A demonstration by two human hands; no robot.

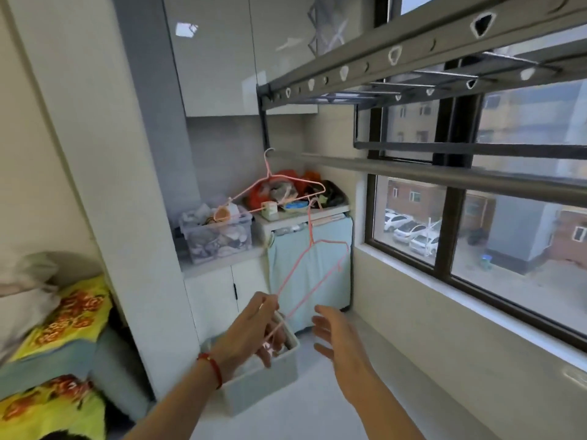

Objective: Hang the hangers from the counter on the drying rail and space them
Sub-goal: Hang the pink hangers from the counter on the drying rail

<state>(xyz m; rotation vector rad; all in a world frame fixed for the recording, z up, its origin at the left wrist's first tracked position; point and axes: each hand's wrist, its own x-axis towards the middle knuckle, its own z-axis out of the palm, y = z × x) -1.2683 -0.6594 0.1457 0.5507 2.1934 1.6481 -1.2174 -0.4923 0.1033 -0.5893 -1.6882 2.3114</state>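
Observation:
One pink wire hanger [275, 192] hangs by its hook on the far left end of the round metal drying rail [413, 171]. A second pink hanger [314, 268] is tilted, its hook caught on the first hanger's lower bar. My left hand [254, 328], with a red wrist band, pinches that second hanger's lower corner. Beside it, my right hand [333, 335] is open with fingers spread, touching nothing. The counter [222, 265] lies behind, below the rail's left end.
A clear bin of clutter [216, 236] stands on the counter, next to a covered appliance [311, 268] with bags on top. A pale tub [263, 379] sits on the floor under my left hand. An overhead rack [397, 61] with holes runs above; the window fills the right.

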